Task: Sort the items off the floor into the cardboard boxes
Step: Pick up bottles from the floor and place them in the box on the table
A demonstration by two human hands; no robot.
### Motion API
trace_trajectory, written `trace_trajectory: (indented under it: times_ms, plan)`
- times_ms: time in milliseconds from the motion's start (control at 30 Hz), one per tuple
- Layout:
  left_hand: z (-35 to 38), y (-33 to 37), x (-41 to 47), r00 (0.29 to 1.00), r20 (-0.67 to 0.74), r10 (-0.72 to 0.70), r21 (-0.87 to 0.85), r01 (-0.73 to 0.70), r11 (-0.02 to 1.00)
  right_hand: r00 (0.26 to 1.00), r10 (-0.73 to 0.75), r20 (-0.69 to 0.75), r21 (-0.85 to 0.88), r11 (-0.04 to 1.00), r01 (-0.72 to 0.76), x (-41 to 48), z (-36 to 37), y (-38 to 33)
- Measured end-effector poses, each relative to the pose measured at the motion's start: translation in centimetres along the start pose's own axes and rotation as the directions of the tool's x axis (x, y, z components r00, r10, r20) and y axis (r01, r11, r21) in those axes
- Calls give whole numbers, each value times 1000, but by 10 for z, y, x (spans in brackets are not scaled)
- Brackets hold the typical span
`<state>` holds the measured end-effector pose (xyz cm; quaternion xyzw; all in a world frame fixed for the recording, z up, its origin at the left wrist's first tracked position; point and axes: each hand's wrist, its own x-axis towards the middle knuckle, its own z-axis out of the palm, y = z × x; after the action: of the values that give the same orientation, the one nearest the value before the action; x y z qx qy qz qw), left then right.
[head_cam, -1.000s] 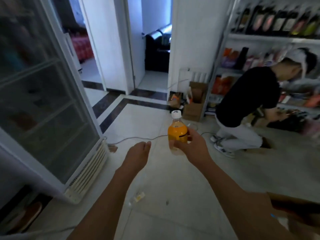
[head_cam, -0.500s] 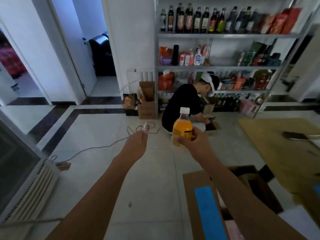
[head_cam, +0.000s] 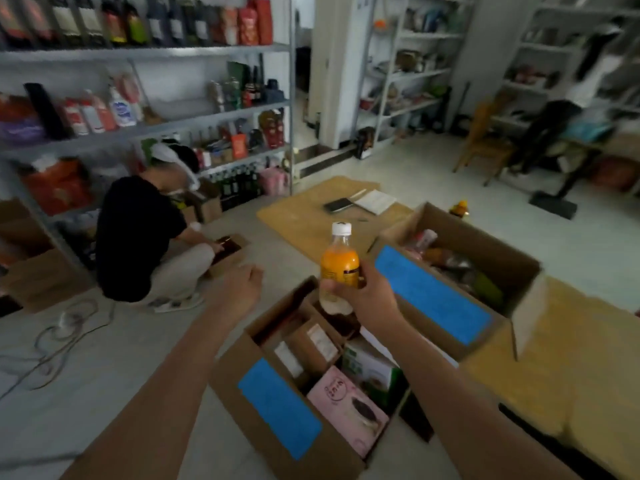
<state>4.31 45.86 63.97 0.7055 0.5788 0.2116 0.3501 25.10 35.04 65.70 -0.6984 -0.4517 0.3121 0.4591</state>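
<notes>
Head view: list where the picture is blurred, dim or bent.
Head view: dim indoor light throughout; the orange bottle in the right hand is fairly sharp; the far right shelves smear with motion blur; the left shelves lean and bow from the wide-angle lens; no strong glare.

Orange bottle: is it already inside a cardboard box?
No, the right hand grips the orange bottle upright in the air, not lowered into the nearer cardboard box.
</notes>
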Motion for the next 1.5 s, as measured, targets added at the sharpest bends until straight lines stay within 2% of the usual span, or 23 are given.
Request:
trace_trajectory:
  times_ms: [133,333,400,467,567,667,733,833,933,1000,1100,1200,1333,1500]
  plan:
    - [69,72,16,975,169,143,-7,-144,990,984,67,-163,1,998,-67,9,-73,38]
    - [167,150,34,917,323,235,-6,-246,969,950,172,-260,46,985,-165,35,-149,106]
    - [197,165,42,897,370,243,-15,-255,967,945,153,-289,45,988,-146,52,-175,125]
    - [227,178,54,878,400,261,-36,-270,962,949,92,-302,-30,994,-106,74,-203,145]
    - [269,194,75,881,427,203,3,-226,974,957,102,-273,-212,964,-163,119,-242,179]
    - [305,207,96,879,465,110,79,-165,983,959,135,-247,-439,867,-235,162,-268,211]
    - [323,213,107,894,445,52,128,-121,984,977,90,-191,-502,847,-176,185,-270,228]
    - [336,213,117,912,410,-20,146,-43,988,997,29,-73,-459,887,-59,217,-254,245]
    - [334,209,121,899,430,-82,163,12,987,975,45,219,-573,815,91,242,-234,253]
    - [333,207,122,897,430,-108,169,37,985,959,31,283,-536,834,131,246,-225,256]
    - [333,207,122,896,425,-127,156,66,986,951,-5,309,-513,841,171,247,-216,261]
    - [334,211,120,902,414,-123,145,68,987,951,47,306,-510,851,122,252,-215,260]
    - [335,217,119,907,404,-117,157,57,986,957,11,290,-554,818,158,251,-210,251]
    - [330,216,115,903,421,-88,155,24,988,967,28,255,-510,853,110,246,-211,248]
